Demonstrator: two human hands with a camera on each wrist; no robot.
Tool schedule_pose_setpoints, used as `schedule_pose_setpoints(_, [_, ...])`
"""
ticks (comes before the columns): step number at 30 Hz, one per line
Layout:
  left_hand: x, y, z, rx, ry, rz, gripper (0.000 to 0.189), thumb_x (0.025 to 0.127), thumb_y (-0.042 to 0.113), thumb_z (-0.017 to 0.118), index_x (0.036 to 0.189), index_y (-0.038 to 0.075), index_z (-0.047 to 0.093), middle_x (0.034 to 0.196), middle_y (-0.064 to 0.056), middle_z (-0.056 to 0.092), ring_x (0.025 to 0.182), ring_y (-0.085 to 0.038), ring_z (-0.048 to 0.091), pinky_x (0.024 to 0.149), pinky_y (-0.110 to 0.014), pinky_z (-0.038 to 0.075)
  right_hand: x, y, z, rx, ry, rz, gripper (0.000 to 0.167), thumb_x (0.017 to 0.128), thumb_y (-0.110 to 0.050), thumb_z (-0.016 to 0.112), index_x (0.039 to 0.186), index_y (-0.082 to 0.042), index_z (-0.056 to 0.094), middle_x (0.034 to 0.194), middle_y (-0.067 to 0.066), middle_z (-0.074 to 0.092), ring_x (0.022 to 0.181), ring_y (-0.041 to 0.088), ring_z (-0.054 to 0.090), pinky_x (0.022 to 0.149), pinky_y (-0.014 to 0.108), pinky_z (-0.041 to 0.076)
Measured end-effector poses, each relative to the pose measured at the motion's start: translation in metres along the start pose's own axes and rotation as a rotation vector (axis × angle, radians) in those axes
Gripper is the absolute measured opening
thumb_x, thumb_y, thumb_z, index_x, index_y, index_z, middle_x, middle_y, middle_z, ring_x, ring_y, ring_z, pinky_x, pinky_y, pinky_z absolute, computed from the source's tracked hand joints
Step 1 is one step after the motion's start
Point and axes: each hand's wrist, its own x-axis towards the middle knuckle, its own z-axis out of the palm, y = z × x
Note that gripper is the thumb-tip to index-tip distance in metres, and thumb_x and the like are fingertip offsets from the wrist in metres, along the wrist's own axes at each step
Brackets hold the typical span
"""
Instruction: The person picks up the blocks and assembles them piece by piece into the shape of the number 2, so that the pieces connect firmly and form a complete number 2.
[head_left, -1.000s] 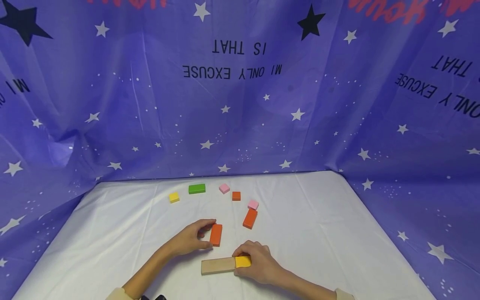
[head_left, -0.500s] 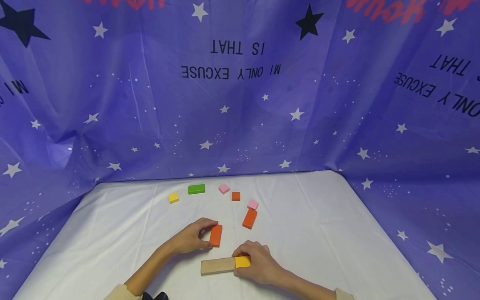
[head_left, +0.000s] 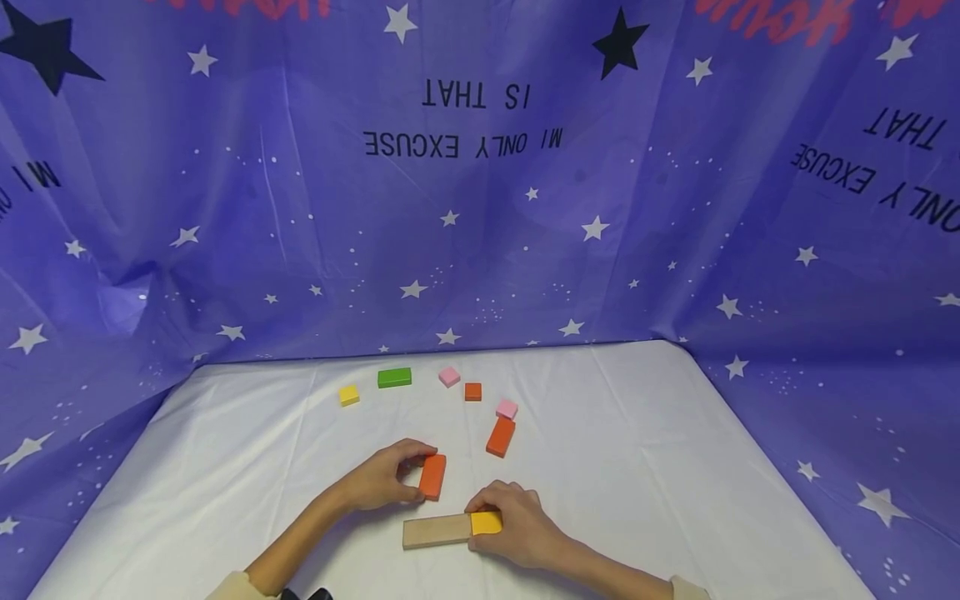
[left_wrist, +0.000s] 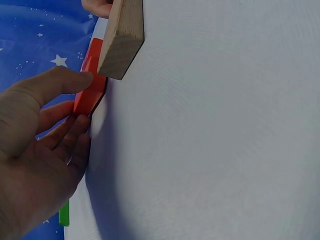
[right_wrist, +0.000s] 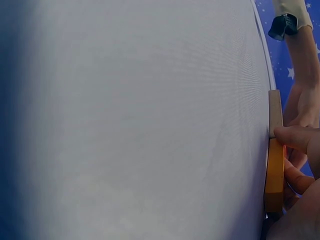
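Observation:
Between the thumb and fingers of my left hand [head_left: 382,479] is an orange-red rectangular block [head_left: 432,477], pinched by its two ends and lying at a slant on the white cloth. My right hand [head_left: 517,525] grips a yellow block [head_left: 486,522], partly covered by the palm. Its left end meets a plain wooden block [head_left: 437,531] lying flat, so the two form a row. In the left wrist view the wooden block [left_wrist: 122,42] shows its bare end close to the orange-red block [left_wrist: 92,75]. The right wrist view shows the thumb near the seam of the yellow block [right_wrist: 274,175].
Farther back lie a small yellow block [head_left: 348,395], a green block [head_left: 394,377], a pink block [head_left: 449,377] and a small orange-red one [head_left: 472,392]. To the right, another pink block [head_left: 507,408] touches a longer orange-red block [head_left: 501,437]. A purple star-printed curtain [head_left: 480,250] stands behind.
The orange-red block in my left hand has slid slightly toward the wooden block. My right hand and the yellow block stay in place.

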Motion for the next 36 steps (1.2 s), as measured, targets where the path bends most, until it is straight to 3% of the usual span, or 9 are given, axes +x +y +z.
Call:
schedule_pose_setpoints(13, [-0.007,0.011,0.002,-0.040,-0.053,0.023,0.063,0.077,0.014,0.081,0.134,0.000,0.057,0.129,-0.005,0.058,0.113,-0.025,0.055,0.098,-0.037,0.046,0.000,-0.001,0.000,-0.002,-0.008,0.015,0.025,0.079,-0.031,0.083,0.099,-0.028,0.070,0.092,-0.021,0.056,0.089,0.004,0.047,0.077,0.033,0.032])
schedule_pose_setpoints(24, [-0.010,0.006,0.007,-0.021,-0.059,0.027,0.062,0.077,0.014,0.079,0.134,0.000,0.058,0.128,-0.002,0.058,0.113,-0.017,0.055,0.101,-0.034,0.043,0.000,0.000,0.002,-0.007,-0.003,0.018,0.025,0.078,-0.032,0.084,0.099,-0.029,0.069,0.092,-0.021,0.056,0.089,0.004,0.048,0.077,0.034,0.032])
schedule_pose_setpoints(36, [-0.011,0.007,0.008,-0.018,-0.064,0.012,0.060,0.077,0.013,0.078,0.133,0.004,0.059,0.127,0.001,0.058,0.114,-0.019,0.055,0.103,-0.034,0.041,-0.001,-0.003,0.001,0.002,-0.004,0.025,0.024,0.078,-0.031,0.084,0.097,-0.029,0.069,0.090,-0.020,0.055,0.089,0.004,0.047,0.077,0.034,0.032])
